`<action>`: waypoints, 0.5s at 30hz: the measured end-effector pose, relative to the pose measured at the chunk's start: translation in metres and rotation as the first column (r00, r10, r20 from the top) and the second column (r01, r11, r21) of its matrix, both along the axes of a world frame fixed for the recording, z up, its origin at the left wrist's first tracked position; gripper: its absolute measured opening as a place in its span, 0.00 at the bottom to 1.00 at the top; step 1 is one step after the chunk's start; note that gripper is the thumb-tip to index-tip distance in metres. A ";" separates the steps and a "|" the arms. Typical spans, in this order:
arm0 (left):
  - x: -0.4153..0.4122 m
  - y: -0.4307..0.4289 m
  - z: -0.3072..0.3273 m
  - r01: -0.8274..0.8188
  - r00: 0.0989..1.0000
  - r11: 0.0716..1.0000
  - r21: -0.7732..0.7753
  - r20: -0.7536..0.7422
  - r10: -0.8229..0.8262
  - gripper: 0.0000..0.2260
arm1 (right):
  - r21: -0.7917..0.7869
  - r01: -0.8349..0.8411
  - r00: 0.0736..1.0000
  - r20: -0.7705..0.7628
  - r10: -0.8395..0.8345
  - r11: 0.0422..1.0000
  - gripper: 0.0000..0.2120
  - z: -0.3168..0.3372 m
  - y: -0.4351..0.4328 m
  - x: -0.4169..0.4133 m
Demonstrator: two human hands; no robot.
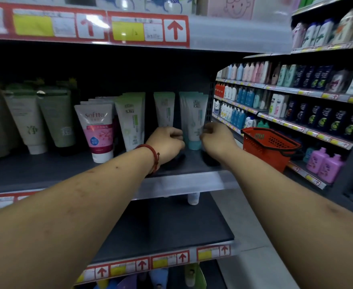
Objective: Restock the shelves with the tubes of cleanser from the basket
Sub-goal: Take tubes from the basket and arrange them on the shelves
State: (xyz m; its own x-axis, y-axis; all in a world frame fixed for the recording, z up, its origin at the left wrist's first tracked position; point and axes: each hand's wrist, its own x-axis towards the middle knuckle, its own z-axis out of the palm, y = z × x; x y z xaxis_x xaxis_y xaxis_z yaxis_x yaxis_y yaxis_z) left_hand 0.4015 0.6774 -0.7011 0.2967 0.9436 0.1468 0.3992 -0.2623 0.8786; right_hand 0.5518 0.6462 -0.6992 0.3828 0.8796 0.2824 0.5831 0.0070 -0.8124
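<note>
Teal-capped tube (195,126): upright on shelf (181,165), frame centre.
Left hand (167,144): pinches its left side.
Right hand (217,140): pinches its right side.
Basket (269,147): right of centre, contents hidden.
Progress: apparently midway; shelf gaps remain.

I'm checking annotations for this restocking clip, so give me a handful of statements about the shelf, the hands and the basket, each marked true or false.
1. The red plastic basket is to the right of both hands. True.
2. The red braided bracelet is on the right wrist. False: it is on the left wrist.
3. The white tube with the teal cap stands cap down on the dark shelf. True.
4. The pink-and-white Softto tube lies flat. False: it stands upright, cap down.
5. The left hand and right hand reach into the basket. False: both are at the teal-capped tube.
</note>
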 end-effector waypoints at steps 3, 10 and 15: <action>-0.030 -0.024 0.006 -0.006 0.995 0.994 0.106 -0.103 0.017 0.22 | -0.031 0.024 0.992 0.128 -0.020 0.999 0.07 0.006 -0.024 -0.014; -0.128 -0.094 -0.001 0.010 0.956 0.945 0.327 -0.279 0.087 0.25 | -0.032 -0.077 0.901 0.425 0.083 0.997 0.26 0.008 -0.104 -0.090; -0.202 -0.151 -0.031 0.041 0.891 0.867 0.496 -0.412 0.194 0.27 | -0.100 -0.212 0.803 0.549 0.232 0.972 0.30 -0.023 -0.155 -0.160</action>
State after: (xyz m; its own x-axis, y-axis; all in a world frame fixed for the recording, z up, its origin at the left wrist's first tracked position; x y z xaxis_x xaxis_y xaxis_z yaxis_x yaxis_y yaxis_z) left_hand 0.1996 0.5267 -0.7316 0.3692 0.8083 0.4586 0.7429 -0.5532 0.3769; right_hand 0.3921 0.4911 -0.7225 -0.0365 0.9337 0.3562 0.9192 0.1713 -0.3547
